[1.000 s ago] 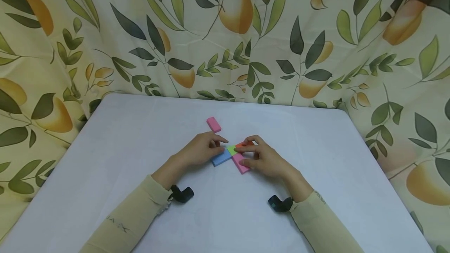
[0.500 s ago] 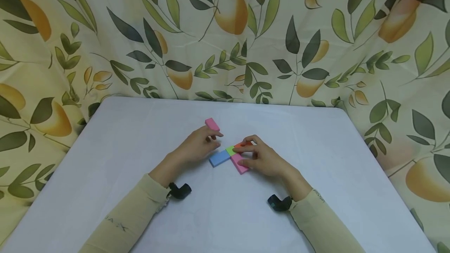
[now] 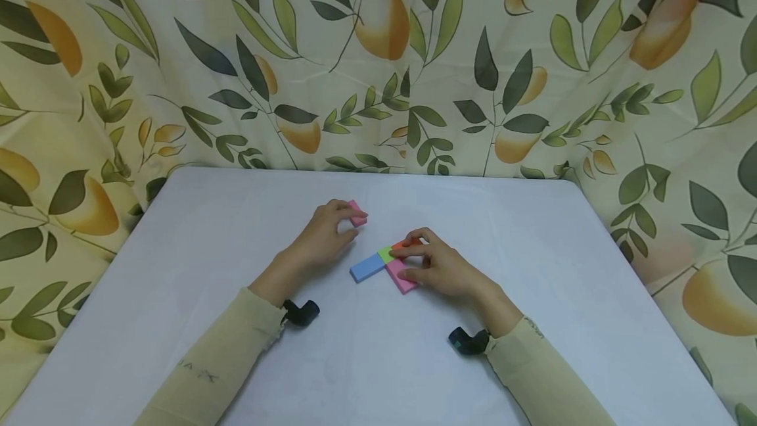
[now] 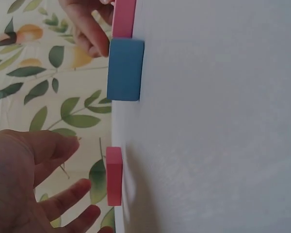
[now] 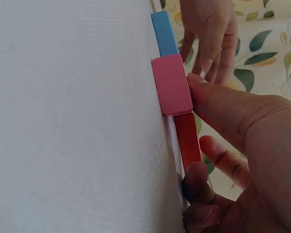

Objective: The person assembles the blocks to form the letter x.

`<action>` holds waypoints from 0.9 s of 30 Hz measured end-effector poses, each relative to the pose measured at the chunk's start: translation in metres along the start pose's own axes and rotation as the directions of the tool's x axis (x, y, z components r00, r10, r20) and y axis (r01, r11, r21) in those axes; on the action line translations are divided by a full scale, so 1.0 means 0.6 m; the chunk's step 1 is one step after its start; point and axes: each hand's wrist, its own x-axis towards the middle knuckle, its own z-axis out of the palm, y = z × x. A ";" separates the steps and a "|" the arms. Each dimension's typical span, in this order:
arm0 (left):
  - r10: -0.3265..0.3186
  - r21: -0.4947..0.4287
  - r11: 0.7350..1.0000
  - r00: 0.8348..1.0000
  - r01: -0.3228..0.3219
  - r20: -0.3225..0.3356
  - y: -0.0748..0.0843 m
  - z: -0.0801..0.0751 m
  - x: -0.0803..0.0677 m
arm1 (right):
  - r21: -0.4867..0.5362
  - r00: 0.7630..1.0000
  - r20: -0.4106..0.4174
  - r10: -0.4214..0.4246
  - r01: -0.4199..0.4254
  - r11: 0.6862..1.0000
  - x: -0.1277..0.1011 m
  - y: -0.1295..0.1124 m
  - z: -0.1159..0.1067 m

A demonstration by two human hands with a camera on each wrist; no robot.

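Your left hand (image 3: 324,232) is closing its grip on the loose pink block (image 3: 357,213) at the surface's (image 3: 207,229) middle, while your right hand (image 3: 434,267) is pinning the coloured cluster (image 3: 386,261); next, likely, comes carrying that block across.

Both arms are covered by long, pale beige sleeves (image 3: 230,354) that end at the wrists, and the left hand (image 3: 322,238) and right hand (image 3: 440,268) are left bare. Faint dark lettering is printed on the left sleeve, below its cuff, too small to be read. A small black camera unit (image 3: 300,313) is strapped just beside the left cuff, and a matching black unit (image 3: 467,340) with a bluish face is worn just beside the right cuff.
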 end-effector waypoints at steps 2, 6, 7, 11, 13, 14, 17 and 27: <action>-0.025 0.005 1.000 1.000 0.025 -0.007 0.000 0.000 0.003 | 0.002 1.000 -0.002 -0.004 0.004 1.000 0.000 0.000 0.000; -0.020 0.017 1.000 1.000 0.020 -0.002 -0.005 -0.002 0.012 | 0.009 1.000 -0.007 -0.011 0.011 1.000 0.000 0.001 0.000; -0.017 0.016 1.000 1.000 0.017 0.004 -0.007 -0.003 0.014 | 0.007 1.000 -0.008 -0.020 0.020 1.000 0.000 0.001 0.000; -0.024 0.014 1.000 1.000 0.024 0.016 -0.014 -0.005 0.021 | 0.012 1.000 -0.005 -0.002 0.002 1.000 -0.001 -0.001 0.000; -0.037 0.005 0.999 0.999 0.037 0.021 -0.016 -0.005 0.023 | 0.012 1.000 -0.003 0.014 -0.014 1.000 -0.001 -0.004 0.000; -0.040 0.004 0.999 0.999 0.040 0.020 -0.018 -0.005 0.025 | 0.012 1.000 -0.001 0.020 -0.020 1.000 -0.002 -0.005 0.000; -0.042 -0.003 0.999 0.999 0.042 0.020 -0.023 -0.004 0.029 | 0.004 1.000 0.004 0.028 -0.028 1.000 -0.002 -0.006 -0.001; -0.013 -0.009 1.000 1.000 0.013 -0.009 -0.031 0.003 0.036 | 0.015 1.000 0.000 0.031 -0.031 0.999 -0.003 -0.006 -0.001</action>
